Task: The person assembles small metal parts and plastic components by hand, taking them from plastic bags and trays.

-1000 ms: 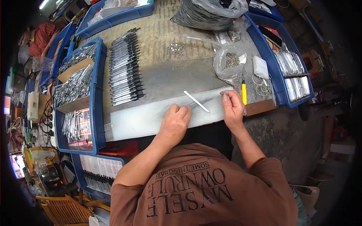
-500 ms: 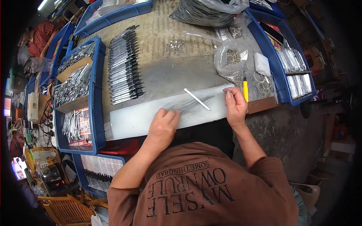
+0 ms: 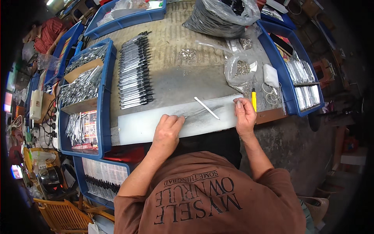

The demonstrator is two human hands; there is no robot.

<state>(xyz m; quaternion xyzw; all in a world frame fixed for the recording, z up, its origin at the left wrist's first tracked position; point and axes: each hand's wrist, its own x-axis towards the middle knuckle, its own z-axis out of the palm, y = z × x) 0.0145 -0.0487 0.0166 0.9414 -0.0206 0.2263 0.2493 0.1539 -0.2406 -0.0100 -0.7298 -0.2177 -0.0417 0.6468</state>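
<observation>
My left hand [image 3: 167,130] is closed over the white board [image 3: 136,124] along the table's near edge. Its thumb and fingers pinch together, and whatever they hold is too small to name. At the board's right end, my right hand [image 3: 245,117] also has its thumb and fingers pressed together, with any held thing hidden. Between the hands a slim white stick with a pointed tip [image 3: 207,108] lies slantwise, by dark smudges on the board. Just beyond my right hand is a yellow-handled tool [image 3: 253,100].
A long row of silver-and-black pens [image 3: 134,74] lies beyond the board. Small metal parts [image 3: 187,55] form a pile, with more in a clear bag [image 3: 241,70]. Blue trays of metal pieces stand left [image 3: 105,128] and right [image 3: 288,93]. A large dark-filled bag [image 3: 218,19] sits at the back.
The whole view has shifted slightly. Both hands stay over the board in nearly the same pinched poses, and the white stick lies where it was.
</observation>
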